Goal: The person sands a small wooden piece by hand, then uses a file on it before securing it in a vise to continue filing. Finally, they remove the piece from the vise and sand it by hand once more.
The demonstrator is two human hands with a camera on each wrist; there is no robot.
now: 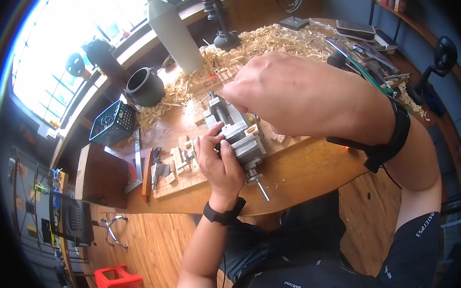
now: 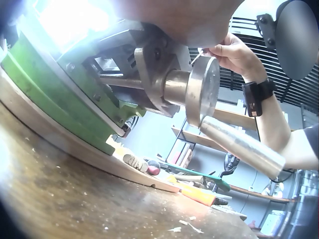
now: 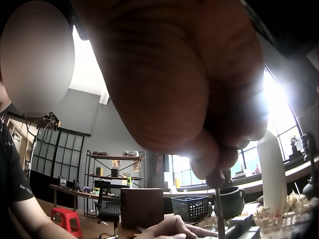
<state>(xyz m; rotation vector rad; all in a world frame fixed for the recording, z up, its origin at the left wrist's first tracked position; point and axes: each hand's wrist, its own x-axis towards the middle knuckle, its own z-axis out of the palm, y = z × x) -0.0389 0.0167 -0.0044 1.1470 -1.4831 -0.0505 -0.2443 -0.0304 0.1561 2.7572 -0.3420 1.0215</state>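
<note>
A metal bench vise (image 1: pixel 249 147) stands on the wooden work board near the table's front edge. A small pale wood piece (image 1: pixel 252 129) shows at its jaws. My left hand (image 1: pixel 218 167) grips the vise's left side, thumb on top. Above the vise, my right hand (image 1: pixel 295 92) is curled with its fingers pointing down. In the right wrist view it pinches a thin metal tool (image 3: pixel 220 211), whose tip is hidden. The left wrist view shows the vise's green base (image 2: pixel 50 94) and its round metal handle bar (image 2: pixel 244 147) from low down.
Small wood blocks (image 1: pixel 181 159) and a hammer (image 1: pixel 157 165) lie left of the vise. Wood shavings (image 1: pixel 272 39) spread behind it. A dark pot (image 1: pixel 145 87), a plastic basket (image 1: pixel 112 122) and a tall pale bottle (image 1: pixel 177 38) stand further back. A brown box (image 1: pixel 102 173) sits left.
</note>
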